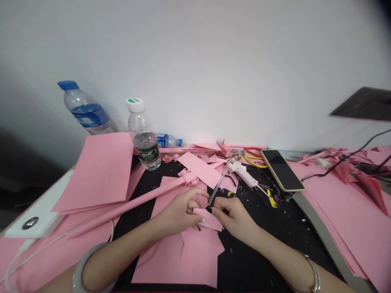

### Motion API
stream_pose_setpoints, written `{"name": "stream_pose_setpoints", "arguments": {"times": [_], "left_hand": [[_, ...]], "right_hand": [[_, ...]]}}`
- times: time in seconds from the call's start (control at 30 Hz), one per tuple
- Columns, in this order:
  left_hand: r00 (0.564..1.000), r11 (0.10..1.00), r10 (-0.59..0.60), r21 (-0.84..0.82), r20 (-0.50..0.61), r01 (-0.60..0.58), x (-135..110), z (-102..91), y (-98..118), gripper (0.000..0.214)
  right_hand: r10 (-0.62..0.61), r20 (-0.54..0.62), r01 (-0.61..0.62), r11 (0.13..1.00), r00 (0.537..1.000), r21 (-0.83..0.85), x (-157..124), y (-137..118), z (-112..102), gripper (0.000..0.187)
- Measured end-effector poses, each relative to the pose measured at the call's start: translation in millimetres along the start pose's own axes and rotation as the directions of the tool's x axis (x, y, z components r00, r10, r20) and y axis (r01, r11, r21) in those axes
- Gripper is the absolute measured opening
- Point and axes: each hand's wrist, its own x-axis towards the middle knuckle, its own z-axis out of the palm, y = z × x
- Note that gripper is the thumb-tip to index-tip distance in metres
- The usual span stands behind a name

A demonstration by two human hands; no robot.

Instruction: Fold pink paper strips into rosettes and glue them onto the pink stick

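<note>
Pink paper everywhere; a small folded-looking piece (212,221) sits between the two hands, above larger pink sheets (177,266) on a black work surface (253,260). Left hand (177,211) pinches the piece, thumb on its near face. Right hand (236,217) has its dark-nailed thumb at the piece's upper edge, fingers curled; cannot tell whether it grips the paper or the narrow grey strip (218,189) just beyond. White glue gun (244,174) lies past the hands, phone (282,171) to its right. White-capped bottle (147,144) upright, far left of the gun.
</note>
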Motion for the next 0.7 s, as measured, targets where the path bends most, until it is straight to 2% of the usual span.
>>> {"name": "stream_pose_setpoints", "arguments": {"times": [0.1, 0.23, 0.37, 0.47, 0.57, 0.7], "left_hand": [[0.999, 0.999, -0.03, 0.03, -0.024, 0.031, 2, -3.1, 1, 0.046], [0.999, 0.999, -0.038, 0.013, -0.026, 0.039, 2, -3.8, 1, 0.041], [0.998, 0.998, -0.044, -0.046, -0.05, 0.042, 2, -2.3, 4, 0.033], [0.993, 0.996, -0.069, -0.066, -0.097, 0.063, 1, -1.1, 11, 0.028], [0.989, 0.996, -0.091, -0.033, -0.115, 0.088, 0, -0.5, 15, 0.021], [0.994, 0.991, 0.015, 0.131, -0.11, 0.0, -1, -1.1, 13, 0.019]], "right_hand": [[-0.001, -0.065, -0.002, 0.999, 0.998, -0.044, 0, 1, 0, 0.032], [-0.023, -0.162, 0.007, 0.995, 0.987, -0.101, 0, 3, -2, 0.039], [-0.029, -0.237, 0.016, 0.998, 0.971, -0.057, -2, 4, -4, 0.033], [-0.031, -0.162, 0.031, 1.0, 0.986, -0.003, -4, 1, -2, 0.019], [-0.05, -0.048, 0.052, 0.998, 0.998, 0.029, -5, 0, 1, 0.021], [-0.07, 0.0, 0.07, 0.997, 0.998, 0.029, -5, 1, 2, 0.024]]}}
